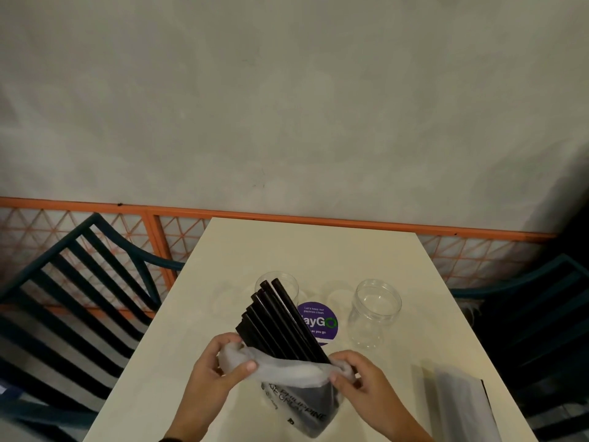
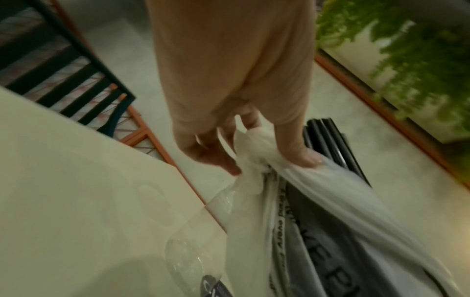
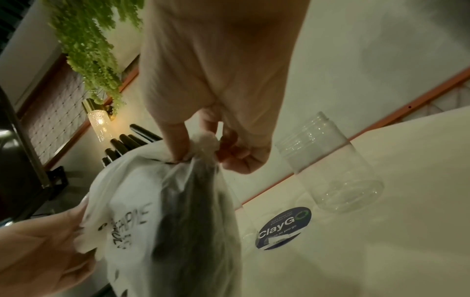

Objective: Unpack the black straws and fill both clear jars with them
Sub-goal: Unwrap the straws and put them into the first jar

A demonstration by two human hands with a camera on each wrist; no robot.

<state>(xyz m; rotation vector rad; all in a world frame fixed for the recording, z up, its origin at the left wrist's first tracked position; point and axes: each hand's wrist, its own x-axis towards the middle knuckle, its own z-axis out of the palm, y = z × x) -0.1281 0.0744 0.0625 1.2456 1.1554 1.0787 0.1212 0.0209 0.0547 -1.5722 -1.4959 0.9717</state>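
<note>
A bundle of black straws sticks up and to the left out of a white printed plastic bag held over the near part of the cream table. My left hand pinches the bag's left rim. My right hand pinches the bunched right rim. The rim is stretched between the two hands. One clear jar stands empty to the right. The other clear jar stands behind the straws, mostly hidden. The straw tips also show in the right wrist view.
A round purple sticker lies on the table between the jars. A flat plastic-wrapped packet lies at the near right. Dark slatted chairs stand on both sides of the table. An orange-framed lattice and a wall run behind it.
</note>
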